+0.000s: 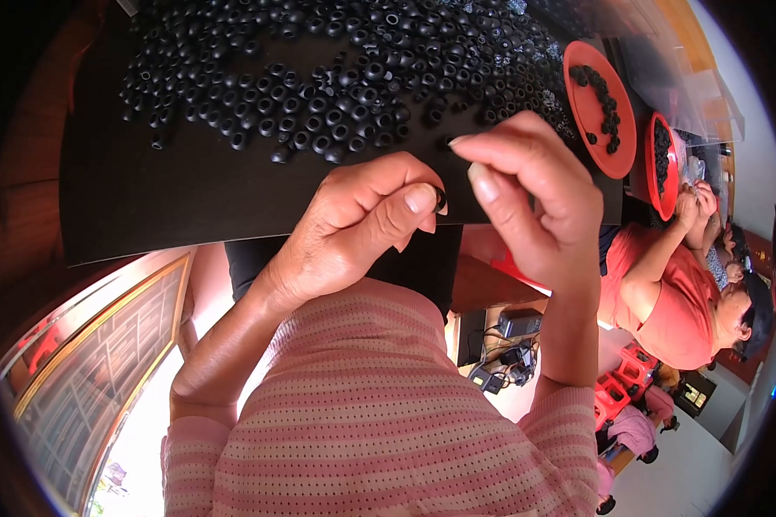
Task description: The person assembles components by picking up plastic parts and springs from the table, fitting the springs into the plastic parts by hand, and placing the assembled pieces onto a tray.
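Pinching a black ring (441, 200), left hand (353, 224) (fingers curled); right hand (535, 198) fingers loosely apart, empty.

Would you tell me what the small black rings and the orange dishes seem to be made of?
The small black rings look like matte rubber or soft plastic: dull, with little glare. The left hand pinches one. The orange dishes look like smooth moulded plastic, evenly coloured with a faint sheen.
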Tool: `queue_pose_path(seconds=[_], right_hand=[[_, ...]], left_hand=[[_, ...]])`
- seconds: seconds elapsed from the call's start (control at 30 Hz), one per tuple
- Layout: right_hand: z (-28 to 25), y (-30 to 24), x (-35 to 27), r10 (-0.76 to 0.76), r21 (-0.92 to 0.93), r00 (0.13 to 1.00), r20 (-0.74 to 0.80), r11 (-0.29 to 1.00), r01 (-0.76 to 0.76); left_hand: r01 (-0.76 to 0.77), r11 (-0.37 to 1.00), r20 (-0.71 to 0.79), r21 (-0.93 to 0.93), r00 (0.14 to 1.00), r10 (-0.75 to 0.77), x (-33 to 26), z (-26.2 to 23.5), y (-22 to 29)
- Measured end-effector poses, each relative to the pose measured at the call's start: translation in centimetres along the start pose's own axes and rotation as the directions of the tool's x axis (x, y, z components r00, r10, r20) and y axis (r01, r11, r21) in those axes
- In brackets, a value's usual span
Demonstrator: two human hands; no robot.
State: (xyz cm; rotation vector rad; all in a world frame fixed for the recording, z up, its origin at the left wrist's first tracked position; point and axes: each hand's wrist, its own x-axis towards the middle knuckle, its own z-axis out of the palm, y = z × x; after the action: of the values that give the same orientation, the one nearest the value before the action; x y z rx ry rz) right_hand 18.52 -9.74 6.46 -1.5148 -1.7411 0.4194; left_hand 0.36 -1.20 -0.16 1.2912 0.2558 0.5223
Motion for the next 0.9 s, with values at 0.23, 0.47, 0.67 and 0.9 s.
queue_pose_path(seconds=[0.23, 0.47, 0.67, 0.9], right_hand=[[2.5, -0.4, -1.8, -0.035, 0.035, 0.999, -0.025, 0.999, 0.036], [3.1, 0.1, -2.6, -0.064, -0.005, 0.995, -0.077, 0.998, 0.063], [3.1, 0.5, -2.1, -0.115, 0.046, 0.985, -0.13, 0.991, 0.122], [2.4, 0.0, -1.9, -0.048, 0.088, 0.99, -0.133, 0.994, 0.06]], left_hand=[[0.005, 0.996, -0.081, -0.084, 0.997, -0.011, 0.0, 0.3, 0.0], [0.0, 0.996, -0.048, -0.09, 0.999, -0.005, 0.2, 0.3, 0.1], [0.043, 0.98, -0.021, -0.196, 0.999, -0.048, 0.0, -0.2, -0.1], [0.087, 0.977, -0.013, -0.195, 0.996, -0.092, 0.0, -0.1, 0.2]])
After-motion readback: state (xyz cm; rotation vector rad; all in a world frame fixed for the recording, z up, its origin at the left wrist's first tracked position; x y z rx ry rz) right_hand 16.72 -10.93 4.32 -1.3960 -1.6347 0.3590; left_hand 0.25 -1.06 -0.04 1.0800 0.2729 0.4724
